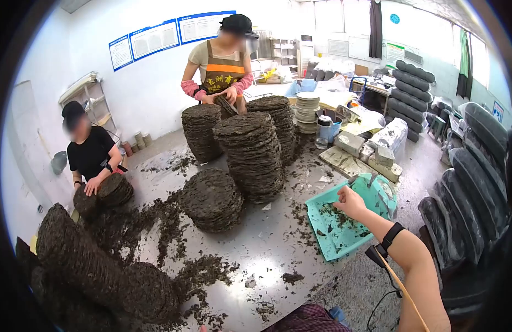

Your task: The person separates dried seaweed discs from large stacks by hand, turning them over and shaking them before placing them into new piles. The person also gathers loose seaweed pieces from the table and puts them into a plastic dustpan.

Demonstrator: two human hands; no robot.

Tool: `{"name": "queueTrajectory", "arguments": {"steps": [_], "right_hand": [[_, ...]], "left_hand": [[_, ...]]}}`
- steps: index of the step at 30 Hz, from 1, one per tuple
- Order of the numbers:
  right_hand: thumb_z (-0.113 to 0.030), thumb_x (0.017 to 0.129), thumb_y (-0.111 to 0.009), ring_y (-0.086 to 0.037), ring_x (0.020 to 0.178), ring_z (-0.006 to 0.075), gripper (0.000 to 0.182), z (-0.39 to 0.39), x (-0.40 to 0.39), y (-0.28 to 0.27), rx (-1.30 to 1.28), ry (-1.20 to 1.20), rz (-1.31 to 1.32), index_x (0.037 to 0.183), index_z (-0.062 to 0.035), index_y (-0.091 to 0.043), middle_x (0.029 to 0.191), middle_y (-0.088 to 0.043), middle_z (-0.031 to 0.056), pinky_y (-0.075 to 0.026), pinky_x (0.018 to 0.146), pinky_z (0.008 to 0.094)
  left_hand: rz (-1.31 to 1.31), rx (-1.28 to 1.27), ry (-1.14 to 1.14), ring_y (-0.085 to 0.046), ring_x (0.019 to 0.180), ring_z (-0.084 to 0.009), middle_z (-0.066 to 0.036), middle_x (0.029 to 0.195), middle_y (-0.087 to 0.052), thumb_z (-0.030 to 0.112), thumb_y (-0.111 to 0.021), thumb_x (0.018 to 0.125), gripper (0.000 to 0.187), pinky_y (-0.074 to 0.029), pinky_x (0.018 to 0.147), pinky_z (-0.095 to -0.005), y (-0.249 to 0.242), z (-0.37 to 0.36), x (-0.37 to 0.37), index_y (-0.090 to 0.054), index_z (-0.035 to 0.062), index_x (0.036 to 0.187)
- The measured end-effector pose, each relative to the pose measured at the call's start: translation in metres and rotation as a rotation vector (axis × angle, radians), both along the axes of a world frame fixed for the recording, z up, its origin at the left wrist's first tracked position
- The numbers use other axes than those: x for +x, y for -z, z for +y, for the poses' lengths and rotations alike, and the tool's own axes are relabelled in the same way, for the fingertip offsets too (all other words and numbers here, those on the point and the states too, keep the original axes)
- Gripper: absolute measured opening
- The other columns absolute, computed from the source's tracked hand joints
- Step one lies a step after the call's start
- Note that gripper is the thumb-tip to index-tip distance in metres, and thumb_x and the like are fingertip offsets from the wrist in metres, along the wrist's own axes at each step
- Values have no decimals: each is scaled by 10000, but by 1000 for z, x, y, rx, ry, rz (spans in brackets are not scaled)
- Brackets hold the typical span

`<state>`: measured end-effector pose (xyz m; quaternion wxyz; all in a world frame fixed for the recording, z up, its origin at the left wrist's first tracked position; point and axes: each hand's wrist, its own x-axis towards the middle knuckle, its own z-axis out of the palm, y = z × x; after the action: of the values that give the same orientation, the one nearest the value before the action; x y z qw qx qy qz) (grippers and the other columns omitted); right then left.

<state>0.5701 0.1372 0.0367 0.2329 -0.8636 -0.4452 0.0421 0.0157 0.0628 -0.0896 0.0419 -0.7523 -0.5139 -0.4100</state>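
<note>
My right hand (pixel 350 202) reaches over a turquoise plastic tray (pixel 329 243), its fingers curled together in a pinch; I cannot tell what is in them. Dark flakes and crumbs (pixel 344 228) lie inside the tray below the hand. A black band and a cable sit on my right wrist. At the bottom edge, only a small pinkish sliver of what looks like my left hand (pixel 202 328) shows, with the rest out of frame. Left of the tray, a low stack of dark, flaky round cakes (pixel 212 200) stands on the metal table (pixel 250 249).
Taller cake stacks (pixel 249 157) rise behind, and long toppled rows (pixel 90 260) fill the near left. One person (pixel 220 66) handles cakes across the table; another (pixel 93 146) works at left. Stone blocks (pixel 350 143), stacked plates (pixel 308 110) and wrapped bundles (pixel 460 205) are on the right.
</note>
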Motion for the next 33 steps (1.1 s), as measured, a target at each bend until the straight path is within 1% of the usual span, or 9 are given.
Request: {"name": "queueTrajectory", "arguments": {"steps": [4,9,16,19,24,26,29,30,33], "right_hand": [[-387,831,-731,-628,943,276,500,-36,-20,-22,-225,-248,39,1181,-55,-600,989,-671,81,-489,823,398],[-490,832,-686,-626,980,281,522,-107,-40,-12,-437,-776,-495,1163,-91,-625,1006,-665,63,-455,898,432],[-307,820,-657,-615,955,261,287,-103,-28,32,-497,-876,-639,1022,-107,-613,903,-620,54,-464,869,419],[-227,805,-634,-617,931,257,191,-98,-76,11,-481,-943,-586,956,-112,-604,906,-623,49,-494,802,411],[-224,790,-638,-621,891,231,166,-73,-141,3,-466,-1173,-603,888,-104,-580,862,-617,31,-527,684,370],[-232,786,-644,-620,878,229,175,-63,-155,6,-410,-1243,-614,882,-100,-579,839,-611,25,-527,683,375],[-232,782,-646,-621,861,229,164,-53,-179,-4,-428,-1300,-596,869,-105,-587,836,-612,23,-519,680,378],[-232,782,-646,-621,861,229,164,-49,-183,-4,-411,-1338,-597,869,-105,-587,836,-612,23,-519,680,378],[-272,751,-702,-626,888,241,237,-38,-173,14,-390,-1350,-624,881,-109,-589,853,-622,26,-521,721,386]], "left_hand": [[1,8,-11,-368,1253,-467,-198,1069,-423,1,-565,876,374,-292,1070,-614,-3,-1,2,-329,23,1166],[-34,-133,-68,-357,1265,-481,-248,1204,-402,22,-579,879,352,-307,1068,-595,33,-8,-9,-352,4,1148],[-124,-195,-26,-331,1303,-476,-266,1366,-348,156,-614,925,517,-258,1104,-583,15,-6,-7,-335,-16,1325],[-269,-310,-68,-168,1447,-444,-239,1581,-160,253,-572,972,743,-155,1150,-606,5,-12,-25,-138,55,1542],[-72,-352,-195,-164,1456,-429,-249,1577,-175,348,-534,980,742,-112,1168,-601,-3,-28,-60,-171,12,1533],[109,-588,-197,-170,1458,-414,-258,1569,-191,389,-523,977,752,-115,1179,-573,-9,-31,-60,-199,-21,1518],[126,-587,-114,-226,1437,-401,-256,1558,-208,361,-606,940,841,-195,1175,-531,-9,-26,-24,-135,0,1536],[140,-551,-5,-227,1437,-446,-330,1510,-273,516,-575,912,877,-197,1159,-546,6,-16,-21,-261,-85,1468],[74,-623,162,-168,1465,-416,-258,1570,-193,558,-510,939,921,-159,1179,-519,-14,10,19,-114,-32,1525]]}}
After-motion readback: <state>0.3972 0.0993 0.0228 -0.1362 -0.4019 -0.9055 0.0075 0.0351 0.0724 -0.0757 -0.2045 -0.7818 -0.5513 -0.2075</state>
